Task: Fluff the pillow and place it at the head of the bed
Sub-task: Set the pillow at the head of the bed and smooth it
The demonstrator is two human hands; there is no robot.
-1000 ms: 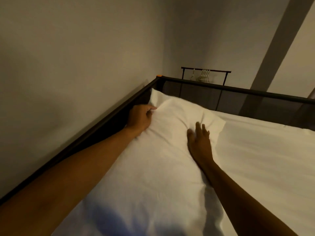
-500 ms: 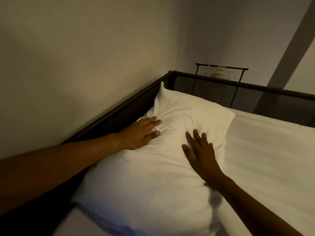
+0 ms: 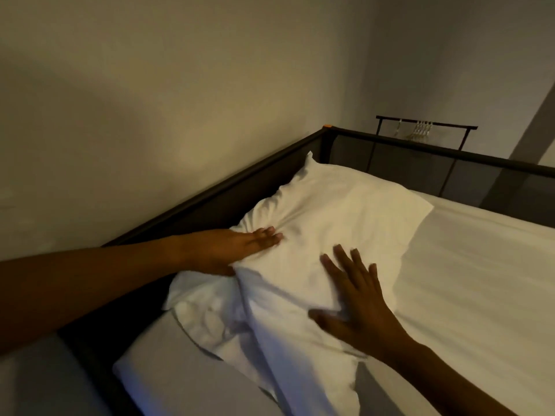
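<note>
A white pillow [image 3: 339, 214] lies on the white-sheeted mattress [image 3: 480, 280], its far corner tucked into the corner of the dark bed frame [image 3: 210, 193]. My left hand [image 3: 234, 250] presses flat into the pillow's left side, fingers straight and together, and the fabric bunches around it. Over the pillow's near right part my right hand [image 3: 357, 304] lies flat with fingers spread. Loose pillowcase fabric [image 3: 270, 340] trails toward me in crumpled folds. Neither hand grips anything.
The frame's left rail runs along a plain wall [image 3: 150, 115]. A mesh end panel [image 3: 450, 172] closes the far side. Behind it stands a black clothes rack [image 3: 426, 127] with several hangers. The mattress stretches away to the right.
My view has swung left and drawn back. Both hands slid toward me along the pillow; the left pushes deeper into its side, and the near end has crumpled into folds.
</note>
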